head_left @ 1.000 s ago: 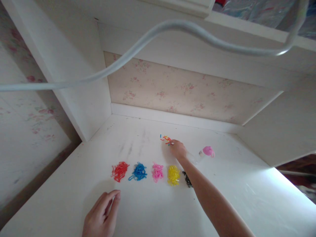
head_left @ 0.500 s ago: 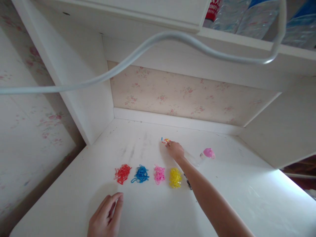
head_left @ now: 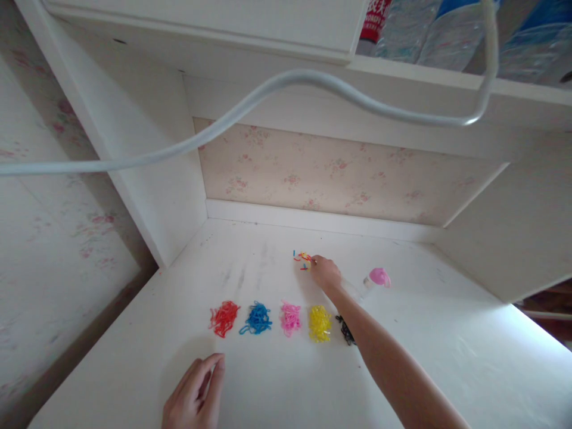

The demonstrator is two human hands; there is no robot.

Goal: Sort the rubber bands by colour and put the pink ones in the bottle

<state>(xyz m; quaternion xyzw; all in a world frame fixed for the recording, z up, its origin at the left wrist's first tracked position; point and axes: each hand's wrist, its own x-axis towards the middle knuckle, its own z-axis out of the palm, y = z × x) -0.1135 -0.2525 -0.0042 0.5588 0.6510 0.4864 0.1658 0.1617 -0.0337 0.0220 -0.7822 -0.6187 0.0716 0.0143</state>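
Note:
My right hand (head_left: 325,271) reaches far over the white tabletop, fingers pinched at the right edge of a few small red, yellow and blue pieces (head_left: 304,257). What the fingertips hold is too small to make out. Near the front, my left hand (head_left: 194,390) rests with thumb and index fingertip together; nothing shows between them. Between the hands runs a row of small rubber-band piles: red (head_left: 224,318), blue (head_left: 258,317), pink (head_left: 291,319), yellow (head_left: 320,323) and black (head_left: 346,329). My right forearm partly covers the black pile.
A clear container with a pink cap (head_left: 379,277) lies right of my right hand, partly hidden by it. A pale cable (head_left: 308,76) crosses the view above the table (head_left: 268,381). Plastic bottles (head_left: 451,39) stand on the upper shelf. Cabinet panels (head_left: 134,149) border the tabletop.
My right hand has drawn slightly right and back, uncovering more of the small coloured pieces. More of the black pile shows. My left hand stays in place; the view has shifted slightly.

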